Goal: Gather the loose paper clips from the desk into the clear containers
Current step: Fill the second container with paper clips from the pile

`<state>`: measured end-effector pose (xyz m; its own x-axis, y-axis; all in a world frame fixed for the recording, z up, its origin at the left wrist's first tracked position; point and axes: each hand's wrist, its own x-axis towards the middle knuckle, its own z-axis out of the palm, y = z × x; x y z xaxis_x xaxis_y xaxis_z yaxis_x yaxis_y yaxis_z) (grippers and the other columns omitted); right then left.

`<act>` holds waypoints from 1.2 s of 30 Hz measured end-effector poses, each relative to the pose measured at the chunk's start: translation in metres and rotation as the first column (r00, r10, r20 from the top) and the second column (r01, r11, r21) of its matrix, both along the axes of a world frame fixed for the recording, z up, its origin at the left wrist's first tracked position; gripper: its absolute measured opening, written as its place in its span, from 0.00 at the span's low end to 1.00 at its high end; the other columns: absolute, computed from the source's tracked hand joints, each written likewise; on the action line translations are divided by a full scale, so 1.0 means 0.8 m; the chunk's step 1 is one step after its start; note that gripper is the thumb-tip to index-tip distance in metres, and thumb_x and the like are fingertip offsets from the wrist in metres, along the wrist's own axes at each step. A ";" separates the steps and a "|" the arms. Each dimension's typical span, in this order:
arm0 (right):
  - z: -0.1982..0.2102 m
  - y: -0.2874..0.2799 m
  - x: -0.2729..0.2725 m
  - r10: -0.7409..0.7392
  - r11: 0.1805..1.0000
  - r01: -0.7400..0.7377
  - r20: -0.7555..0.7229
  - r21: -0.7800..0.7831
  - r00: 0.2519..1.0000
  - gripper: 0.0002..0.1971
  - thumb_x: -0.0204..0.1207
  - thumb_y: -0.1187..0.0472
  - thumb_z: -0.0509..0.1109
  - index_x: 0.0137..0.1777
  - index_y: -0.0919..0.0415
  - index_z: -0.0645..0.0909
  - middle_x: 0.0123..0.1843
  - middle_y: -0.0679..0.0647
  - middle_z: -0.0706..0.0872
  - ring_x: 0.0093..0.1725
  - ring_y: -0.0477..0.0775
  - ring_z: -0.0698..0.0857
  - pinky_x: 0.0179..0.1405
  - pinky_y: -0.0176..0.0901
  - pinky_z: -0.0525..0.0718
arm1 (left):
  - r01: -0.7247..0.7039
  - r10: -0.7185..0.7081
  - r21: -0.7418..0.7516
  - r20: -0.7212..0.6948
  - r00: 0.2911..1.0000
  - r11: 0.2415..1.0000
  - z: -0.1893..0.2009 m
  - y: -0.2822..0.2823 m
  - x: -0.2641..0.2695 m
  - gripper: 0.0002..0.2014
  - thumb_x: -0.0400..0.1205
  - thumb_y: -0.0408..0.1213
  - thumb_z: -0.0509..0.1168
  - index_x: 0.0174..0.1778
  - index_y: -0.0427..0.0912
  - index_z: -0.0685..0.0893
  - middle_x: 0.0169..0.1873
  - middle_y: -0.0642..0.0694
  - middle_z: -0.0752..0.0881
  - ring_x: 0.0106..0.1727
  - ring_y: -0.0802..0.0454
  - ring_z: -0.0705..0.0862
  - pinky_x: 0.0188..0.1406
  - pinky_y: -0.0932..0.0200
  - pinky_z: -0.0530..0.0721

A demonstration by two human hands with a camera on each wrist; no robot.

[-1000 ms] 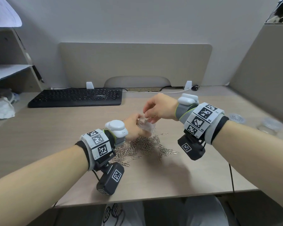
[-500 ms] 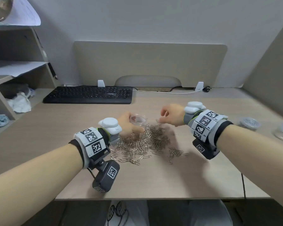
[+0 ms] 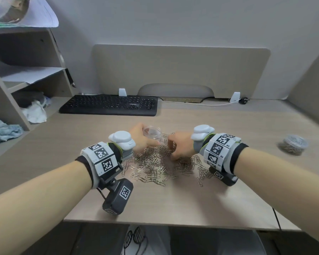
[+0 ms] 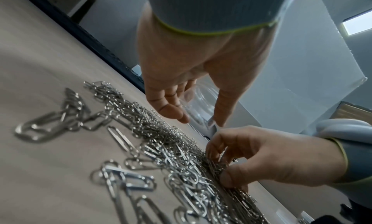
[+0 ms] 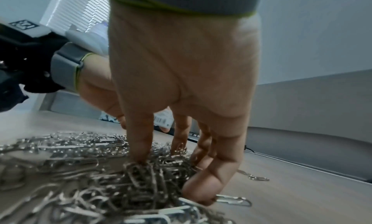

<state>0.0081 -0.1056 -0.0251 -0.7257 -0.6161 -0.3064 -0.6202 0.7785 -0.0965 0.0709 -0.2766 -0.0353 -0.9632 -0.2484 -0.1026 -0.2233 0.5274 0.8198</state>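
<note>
Many loose paper clips (image 3: pixel 155 164) lay in a spread heap on the bench (image 3: pixel 182 203), directly under and between the two hands. The left hand (image 3: pixel 142 138) held a small clear container (image 3: pixel 152 133) just above the far edge of the heap, with the fingers and the thumb curled round its wall; its mouth was open and I could not tell if any clips were inside. In the left wrist view the container (image 4: pixel 201 103) showed between the thumb and the fingers (image 4: pixel 171 111) of this hand.

The right hand (image 3: pixel 180 146) was just beside the left one, on its right, and its curled fingertips were pressed down into the heap. In the right wrist view the fingers (image 5: pixel 141 140) and the thumb (image 5: pixel 203 189) closed together round a small bunch of clips (image 5: pixel 145 176), still touching the pile. The left wrist view showed the same pinch of this hand (image 4: pixel 261 157) on the clips (image 4: pixel 177 155).

Well apart from the right hand, further to its right, a second container (image 3: pixel 293 144) stood on the bench, closed with a lid and holding clips. Beyond both hands, at the far side of the bench, was a black keyboard (image 3: pixel 109 105). Far to the left of the left hand a shelf unit (image 3: pixel 17 100) held papers, and a blue cloth (image 3: pixel 2 131) lay beside it.
</note>
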 end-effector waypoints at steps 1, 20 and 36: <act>0.000 0.001 -0.001 -0.013 1.000 0.013 0.019 0.010 1.000 0.19 0.68 0.54 0.77 0.58 0.55 0.78 0.57 0.56 0.86 0.50 0.60 0.87 0.47 0.52 0.89 | 0.004 -0.004 -0.003 0.004 1.000 1.000 -0.001 0.000 0.000 0.25 0.72 0.38 0.80 0.58 0.40 0.74 0.47 0.42 0.83 0.34 0.51 0.77 0.30 0.57 0.77; 0.068 0.027 -0.019 -0.152 0.677 0.417 0.439 -0.606 0.885 0.11 0.71 0.80 0.68 0.37 0.64 0.81 0.33 0.59 0.79 0.30 0.58 0.78 0.27 0.44 0.85 | 0.206 -0.206 0.027 -0.020 0.978 0.978 -0.005 0.049 -0.003 0.26 0.73 0.25 0.78 0.60 0.37 0.71 0.46 0.49 0.78 0.41 0.57 0.75 0.27 0.80 0.73; 0.058 0.016 0.003 -0.092 0.677 0.352 0.399 -0.647 0.912 0.10 0.73 0.80 0.67 0.38 0.65 0.80 0.42 0.68 0.86 0.40 0.69 0.87 0.51 0.67 0.87 | 0.265 -0.266 -0.036 -0.004 0.964 0.963 0.007 0.068 0.004 0.26 0.62 0.46 0.73 0.51 0.32 0.81 0.37 0.48 0.76 0.37 0.53 0.69 0.37 0.59 0.70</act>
<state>0.0104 -0.0931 0.0211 -0.8142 -0.5736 -0.0903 -0.2717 0.5138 -0.8137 0.0739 -0.2218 -0.0298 -0.9959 0.0131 -0.0900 -0.0645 0.5955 0.8008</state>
